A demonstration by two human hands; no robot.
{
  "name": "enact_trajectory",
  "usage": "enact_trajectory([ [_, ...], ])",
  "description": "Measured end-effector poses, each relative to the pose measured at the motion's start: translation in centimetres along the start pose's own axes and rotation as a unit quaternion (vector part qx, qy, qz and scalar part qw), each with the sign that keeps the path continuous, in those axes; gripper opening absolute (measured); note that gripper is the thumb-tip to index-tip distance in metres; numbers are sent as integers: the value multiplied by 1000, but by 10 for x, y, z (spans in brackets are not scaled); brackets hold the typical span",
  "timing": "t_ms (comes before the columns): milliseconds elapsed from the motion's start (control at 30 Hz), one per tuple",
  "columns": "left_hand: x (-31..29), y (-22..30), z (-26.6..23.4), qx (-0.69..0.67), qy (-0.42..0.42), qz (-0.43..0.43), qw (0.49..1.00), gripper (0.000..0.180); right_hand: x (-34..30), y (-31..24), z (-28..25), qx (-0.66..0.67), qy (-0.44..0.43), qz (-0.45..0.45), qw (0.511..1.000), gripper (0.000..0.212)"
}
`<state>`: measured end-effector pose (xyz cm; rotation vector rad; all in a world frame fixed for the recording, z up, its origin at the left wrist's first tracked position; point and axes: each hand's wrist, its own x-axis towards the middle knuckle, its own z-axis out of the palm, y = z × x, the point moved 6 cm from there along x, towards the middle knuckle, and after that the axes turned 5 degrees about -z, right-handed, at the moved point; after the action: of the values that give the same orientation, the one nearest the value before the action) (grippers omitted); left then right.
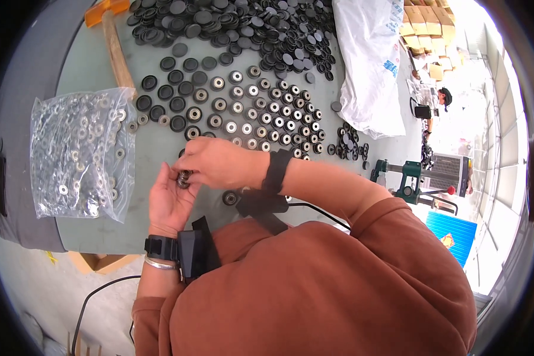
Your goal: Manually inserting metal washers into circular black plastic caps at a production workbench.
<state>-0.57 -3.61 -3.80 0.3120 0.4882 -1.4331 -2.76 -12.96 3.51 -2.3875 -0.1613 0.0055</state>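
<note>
- Position first: the dark ringed part (pixel 184 179) sits where your 2 hands meet, raised in front of your body over the tabletop (pixel 95 234); neither hand is clearly nearer, since it lies at the tips of both;
- from your left hand (pixel 173 204), palm turned up, the part lies ahead and slightly right, just past the palm; from your right hand (pixel 210 163), it lies left and toward you, under the bent fingers;
- your right fingers look clamped on the part, thumb and fingertips closing on it from the right; your left fingers curl up around its near side, but the right hand covers some of them, so you cannot tell here whether they grip or only steady it;
- its long axis is too small and too covered to tell; whether it is 1 piece or 2 pressed together is also hidden;
- 1 loose metal-centred disc (pixel 230 197) lies on the tabletop to the right of the part, well apart from the fingertips and near your right forearm;
- beyond your right hand spread many metal-centred pieces (pixel 285 113), with black caps (pixel 219 24) heaped farther off; the clear bag of metal rings (pixel 80 154) lies to the left of your left hand, apart from it.
</note>
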Motion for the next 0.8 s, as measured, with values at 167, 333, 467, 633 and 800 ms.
enact_trajectory([
  [167,-4,-3,-5,27,44,-5,999,29,-2,3,3,-22,15,-31,999,22],
  [333,-6,4,-10,40,67,42,996,32,15,27,-18,7,62,83,995,16],
  [467,-6,4,-7,37,68,38,996,34,34,51,-26,-112,81,99,985,16],
  [633,-8,5,-12,14,74,37,997,34,45,61,-11,-147,19,82,986,15],
  [800,-8,4,-13,-3,64,36,997,34,51,66,-1,-169,26,53,984,8],
])
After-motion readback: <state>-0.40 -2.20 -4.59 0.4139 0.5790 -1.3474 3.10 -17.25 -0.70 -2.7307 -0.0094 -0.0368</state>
